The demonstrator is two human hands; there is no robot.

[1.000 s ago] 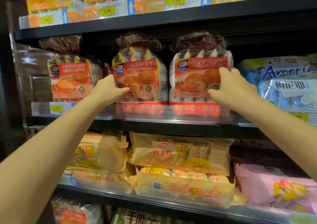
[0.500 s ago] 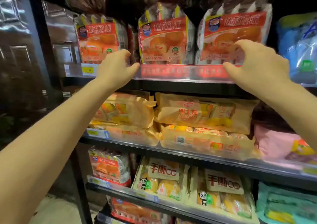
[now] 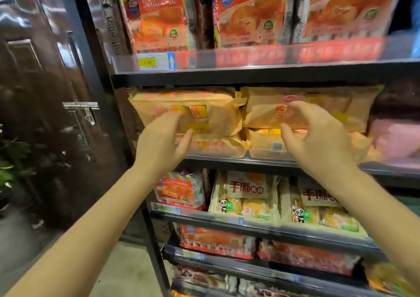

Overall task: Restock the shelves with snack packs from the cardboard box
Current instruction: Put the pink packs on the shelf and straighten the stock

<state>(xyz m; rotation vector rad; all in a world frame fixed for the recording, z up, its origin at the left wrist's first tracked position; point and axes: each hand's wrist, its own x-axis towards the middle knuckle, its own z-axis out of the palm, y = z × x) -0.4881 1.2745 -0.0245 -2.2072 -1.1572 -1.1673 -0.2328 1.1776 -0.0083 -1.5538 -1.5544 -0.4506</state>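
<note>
Three red snack packs [image 3: 250, 14] stand upright on the upper shelf [image 3: 250, 71]. Below them, tan paper-look snack packs [image 3: 227, 114] lie stacked on the middle shelf [image 3: 227, 161]. My left hand [image 3: 163, 142] hovers in front of the left tan stack, fingers loosely curled, holding nothing. In front of the right tan stack [image 3: 318, 101] is my right hand [image 3: 318, 137], fingers spread and bent, also holding nothing. Whether either hand touches a pack I cannot tell. No cardboard box is in view.
Lower shelves hold panda-print bread packs [image 3: 243, 196] and more red packs [image 3: 216, 242]. A pink pack [image 3: 395, 137] lies at the right of the middle shelf. A dark door with a metal handle [image 3: 81, 108] stands left of the rack, and green leaves [image 3: 9, 160] show at far left.
Both hands have left the red packs on the upper shelf and dropped to the tan packs one shelf lower. The view has tilted downward.
</note>
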